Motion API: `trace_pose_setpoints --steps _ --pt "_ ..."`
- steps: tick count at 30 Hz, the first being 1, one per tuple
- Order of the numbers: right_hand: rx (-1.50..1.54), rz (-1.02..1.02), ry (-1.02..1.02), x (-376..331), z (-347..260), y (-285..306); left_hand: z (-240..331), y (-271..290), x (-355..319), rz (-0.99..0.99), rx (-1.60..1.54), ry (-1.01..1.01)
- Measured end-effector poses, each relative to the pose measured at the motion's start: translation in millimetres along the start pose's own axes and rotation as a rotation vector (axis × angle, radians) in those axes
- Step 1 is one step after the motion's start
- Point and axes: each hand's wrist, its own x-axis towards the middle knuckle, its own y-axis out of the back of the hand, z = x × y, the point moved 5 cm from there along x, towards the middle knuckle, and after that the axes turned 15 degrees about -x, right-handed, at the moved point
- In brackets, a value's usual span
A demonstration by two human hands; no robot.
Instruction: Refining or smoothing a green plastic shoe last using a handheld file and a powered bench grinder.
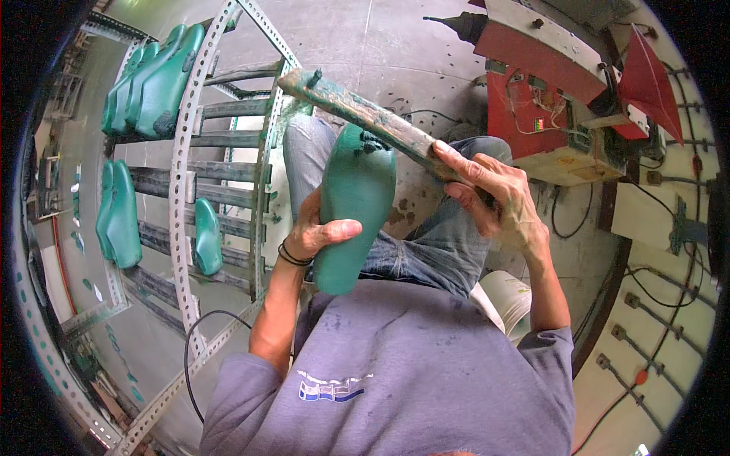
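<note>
A green plastic shoe last (356,205) stands upright over my lap, its sole side showing. My left hand (313,232) is wrapped round its left side, thumb across the front. Dark, lumpy material (371,143) sits near the last's upper end. My right hand (490,186) is closed on the near end of a long, worn wooden stick (365,118) smeared with green. The stick slants up to the left, passing close by the top of the last; I cannot tell whether they touch. A small green blob stands on its far end.
On my left, a perforated metal rack (185,152) with dark slats holds several green shoe lasts (163,80). A red machine (532,114) with exposed wiring stands at the right. Cables (669,292) run along the right wall, and dark crumbs dot the floor (365,45).
</note>
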Motion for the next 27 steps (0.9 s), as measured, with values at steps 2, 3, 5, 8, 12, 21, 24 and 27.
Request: trace_pose_setpoints --steps 2,3,5,8,12,21,24,27 --pt "-0.041 -0.053 0.019 -3 6 -4 0 0 1 0.003 0.011 0.014" --pt "-0.04 -0.053 0.02 -3 5 -4 -1 0 0 0.012 0.023 0.027" --pt "-0.017 -0.078 0.029 -3 1 -4 -1 -2 0 0.014 0.004 0.041" --pt "-0.091 -0.119 0.021 -6 3 -9 -5 0 0 0.004 -0.01 0.069" --pt "-0.171 -0.137 0.033 -8 2 -12 -4 -2 -1 -0.015 -0.013 0.076" --pt "-0.09 -0.141 0.012 -6 2 -19 0 -1 -2 -0.027 0.054 0.033" --pt "-0.021 -0.172 0.016 -6 8 -26 2 -4 -1 -0.032 0.035 -0.006" --pt "0.419 -0.303 -0.152 1 4 -20 -9 1 -2 0.014 -0.069 0.057"
